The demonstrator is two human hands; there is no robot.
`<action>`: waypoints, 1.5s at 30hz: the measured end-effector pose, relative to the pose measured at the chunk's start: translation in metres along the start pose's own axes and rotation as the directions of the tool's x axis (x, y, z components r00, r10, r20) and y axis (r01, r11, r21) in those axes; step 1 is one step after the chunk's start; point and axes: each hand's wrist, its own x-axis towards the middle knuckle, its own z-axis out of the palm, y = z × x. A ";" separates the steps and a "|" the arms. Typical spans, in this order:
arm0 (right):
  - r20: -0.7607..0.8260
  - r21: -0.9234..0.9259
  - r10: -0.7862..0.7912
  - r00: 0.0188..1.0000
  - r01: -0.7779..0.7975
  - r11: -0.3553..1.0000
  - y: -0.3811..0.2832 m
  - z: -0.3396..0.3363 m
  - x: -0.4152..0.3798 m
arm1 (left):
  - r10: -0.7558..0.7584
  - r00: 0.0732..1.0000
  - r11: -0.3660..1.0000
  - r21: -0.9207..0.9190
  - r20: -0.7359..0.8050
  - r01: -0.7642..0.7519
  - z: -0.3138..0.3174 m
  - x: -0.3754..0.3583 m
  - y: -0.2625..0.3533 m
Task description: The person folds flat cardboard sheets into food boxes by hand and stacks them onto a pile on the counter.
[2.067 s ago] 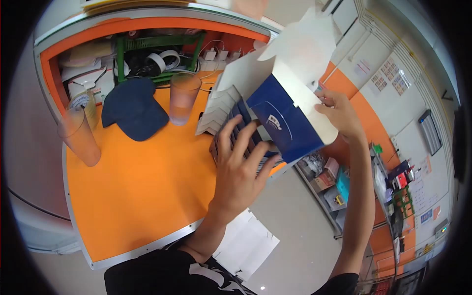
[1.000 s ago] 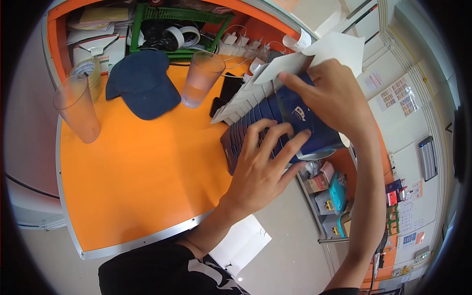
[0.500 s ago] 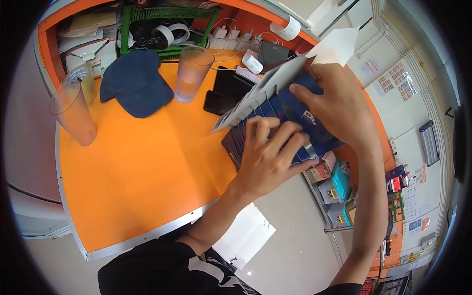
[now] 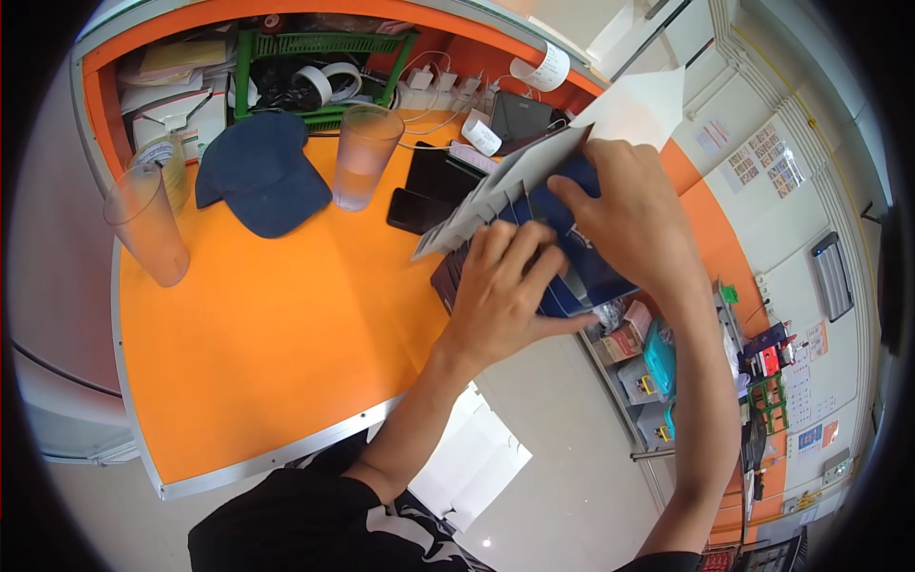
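Observation:
A stack of dark blue folded card pieces (image 4: 600,271) with grey-white flaps (image 4: 515,178) stands tilted at the table's right edge. My left hand (image 4: 505,286) lies across its lower front, fingers bent over the blue layers and thumb stretched to the right. Higher up, my right hand (image 4: 634,210) grips the blue card, its thumb on the face and its other fingers partly hidden behind. A large white sheet (image 4: 639,107) sticks out past the top of the stack.
On the orange table (image 4: 276,353) are a navy cap (image 4: 262,173), two plastic cups (image 4: 368,157) (image 4: 148,229) and a black phone (image 4: 417,210). Green basket (image 4: 324,43) and chargers (image 4: 443,81) stand behind. White paper (image 4: 474,458) lies below the table edge.
Both hands and the blue stack have shifted slightly left in view. My right hand has tilted over the stack, covering its white logo more. The camera view has moved a little.

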 end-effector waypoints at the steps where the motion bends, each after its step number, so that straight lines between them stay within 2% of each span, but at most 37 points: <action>1: -0.003 -0.001 -0.001 1.000 0.001 1.000 -0.003 -0.002 -0.001 | 0.011 1.000 1.000 0.018 -0.012 -0.011 0.001 -0.001 0.001; 3: 0.047 0.001 0.036 0.998 -0.036 0.999 -0.011 -0.007 -0.003 | 0.021 0.999 0.999 0.032 -0.030 -0.020 0.004 -0.005 0.001; 6: -0.008 -0.048 -0.027 1.000 0.027 0.999 -0.013 -0.005 -0.009 | 0.040 0.997 0.999 0.022 -0.061 -0.038 0.007 -0.006 0.001; 10: 0.039 -0.033 0.002 0.999 -0.001 0.999 -0.014 -0.006 -0.012 | 0.041 0.997 0.999 0.024 -0.070 -0.039 0.008 -0.008 0.003; 13: -0.035 -0.063 -0.056 0.998 0.053 0.997 -0.012 -0.003 -0.013 | 0.043 0.998 0.998 -0.034 -0.049 -0.044 0.007 -0.009 0.003; 22: -0.037 -0.094 -0.085 0.996 0.082 0.992 -0.018 -0.006 -0.009 | 0.029 0.998 0.999 -0.016 -0.057 -0.030 0.007 -0.009 0.003; 23: 0.108 -0.094 0.055 0.993 -0.045 0.995 -0.023 -0.009 -0.005 | 0.031 0.997 0.999 -0.018 -0.066 -0.033 0.007 -0.009 0.003; 24: 0.248 -0.112 0.193 0.949 -0.170 0.979 -0.025 -0.012 -0.002 | 0.034 0.997 0.999 -0.020 -0.074 -0.036 0.007 -0.008 0.003; 37: 0.278 -0.162 0.138 0.951 -0.096 0.982 -0.025 -0.013 0.000 | 0.043 0.996 0.998 -0.036 -0.083 -0.046 0.008 -0.009 0.003; 39: -0.005 -0.162 -0.115 0.993 0.113 0.980 -0.020 -0.007 -0.006 | 0.063 0.996 0.998 0.001 -0.062 -0.063 0.010 -0.012 0.001; 43: -0.002 -0.173 -0.128 0.992 0.126 0.977 -0.023 -0.009 -0.002 | 0.059 0.995 0.998 0.011 -0.074 -0.059 0.007 -0.009 0.003; 44: 0.166 -0.175 0.013 0.986 0.017 0.984 -0.027 -0.015 0.003 | 0.053 0.994 0.998 -0.010 -0.092 -0.055 0.005 -0.005 0.006; 45: 0.325 -0.196 0.151 0.934 -0.090 0.977 -0.030 -0.018 0.006 | 0.049 0.993 0.998 -0.032 -0.110 -0.052 0.004 -0.003 0.006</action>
